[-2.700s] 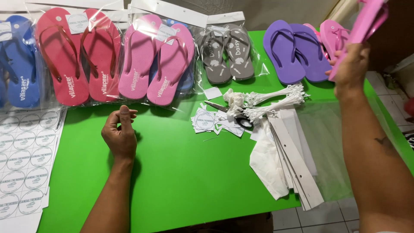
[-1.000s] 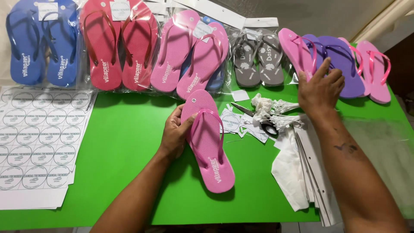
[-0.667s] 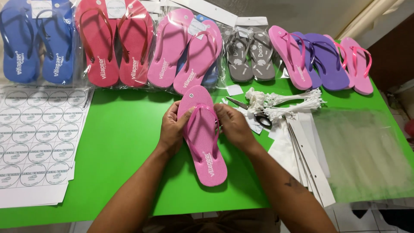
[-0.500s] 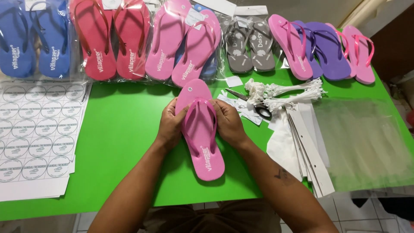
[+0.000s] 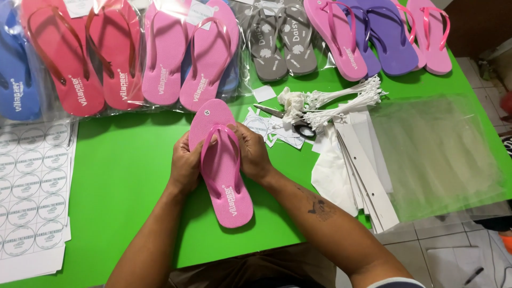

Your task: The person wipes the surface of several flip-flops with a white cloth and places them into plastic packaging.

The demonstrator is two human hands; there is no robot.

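On the worktop, centre: pink sandal, unbagged.
Left hand: fingers clamped on its left edge.
Right hand: fingers clamped on its right edge.
Far row: bagged pairs, done.
Right: empty bags, waiting.

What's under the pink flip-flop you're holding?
Beneath the pink foam flip-flop, held by left hand and right hand, bare green table shows around it. Directly underneath is hidden.

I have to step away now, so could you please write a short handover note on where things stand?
Left hand and right hand: both grip the sides of one pink flip-flop, which lies sole down on the green table.
Nearby: scissors, white tag strings, card strips, clear bags, sticker sheets.
Done: bagged pairs line the far edge.
Left: this flip-flop is unbagged, with no mate beside it.
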